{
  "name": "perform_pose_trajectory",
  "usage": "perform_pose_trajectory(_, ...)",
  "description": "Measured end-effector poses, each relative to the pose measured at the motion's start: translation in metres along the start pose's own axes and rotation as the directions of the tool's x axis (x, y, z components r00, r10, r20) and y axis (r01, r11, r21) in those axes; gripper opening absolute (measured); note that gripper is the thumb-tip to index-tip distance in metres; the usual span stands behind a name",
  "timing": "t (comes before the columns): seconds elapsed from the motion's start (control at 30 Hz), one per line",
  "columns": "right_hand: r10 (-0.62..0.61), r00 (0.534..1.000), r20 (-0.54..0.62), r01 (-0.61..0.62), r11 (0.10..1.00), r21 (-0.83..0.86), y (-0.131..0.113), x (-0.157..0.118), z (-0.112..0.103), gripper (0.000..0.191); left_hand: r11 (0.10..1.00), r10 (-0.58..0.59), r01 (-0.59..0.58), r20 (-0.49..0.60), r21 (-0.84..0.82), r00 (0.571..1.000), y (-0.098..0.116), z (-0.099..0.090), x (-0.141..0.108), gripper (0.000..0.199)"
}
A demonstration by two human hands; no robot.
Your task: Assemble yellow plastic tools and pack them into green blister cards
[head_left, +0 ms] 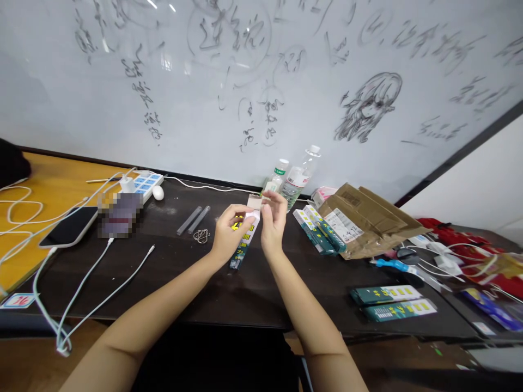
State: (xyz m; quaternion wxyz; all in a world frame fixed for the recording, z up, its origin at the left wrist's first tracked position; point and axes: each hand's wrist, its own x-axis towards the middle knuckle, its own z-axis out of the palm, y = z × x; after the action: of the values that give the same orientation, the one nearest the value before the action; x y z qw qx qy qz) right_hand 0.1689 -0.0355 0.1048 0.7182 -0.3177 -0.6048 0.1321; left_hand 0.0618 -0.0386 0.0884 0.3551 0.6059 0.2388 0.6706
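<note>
My left hand (231,231) is closed around a slim green-and-white carton (242,247) with yellow squares and printed characters. The carton stands tilted over the dark table, its upper end pointing away from me. At that end a pale cardboard flap (254,202) is raised. My right hand (273,220) is curled at the right side of this end, with its thumb and fingers at the flap's edge. Left of the carton lie two clear tubes (189,220) and a small tangle of metal wire rings (201,236). Whatever is inside the carton is hidden.
Similar cartons lie beside a brown cardboard package (368,218) and near the right front edge (388,294). Two bottles (297,179) stand against the whiteboard (171,98). Phones (69,226), white cables (131,277) and a power strip (147,183) occupy the left.
</note>
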Motion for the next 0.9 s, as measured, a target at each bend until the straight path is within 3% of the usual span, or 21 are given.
perform_pose_trajectory(0.1, 0.099, 0.99, 0.098, -0.105, 0.993, 0.048, -0.001, 0.012, 0.002, 0.02, 0.999, -0.034, 0.034, -0.011, -0.002, 0.999, 0.002, 0.0, -0.001, 0.025)
perform_pose_trajectory(0.23, 0.157, 0.981, 0.116, -0.167, 0.983, 0.08, -0.007, 0.011, 0.0, 0.019, 0.999, -0.048, 0.047, -0.054, -0.022, 0.997, 0.005, 0.002, -0.003, 0.042)
perform_pose_trajectory(0.5, 0.009, 0.99, 0.138, -0.022, 0.996, 0.088, -0.02, 0.001, -0.007, 0.009, 1.0, -0.023, 0.023, -0.056, 0.0, 0.998, 0.003, 0.002, -0.001, 0.034)
perform_pose_trajectory(0.9, -0.026, 0.984, 0.179, 0.013, 0.997, 0.07, -0.012, -0.001, -0.012, 0.012, 0.999, -0.031, 0.031, -0.039, 0.017, 0.999, 0.003, 0.001, 0.001, 0.035)
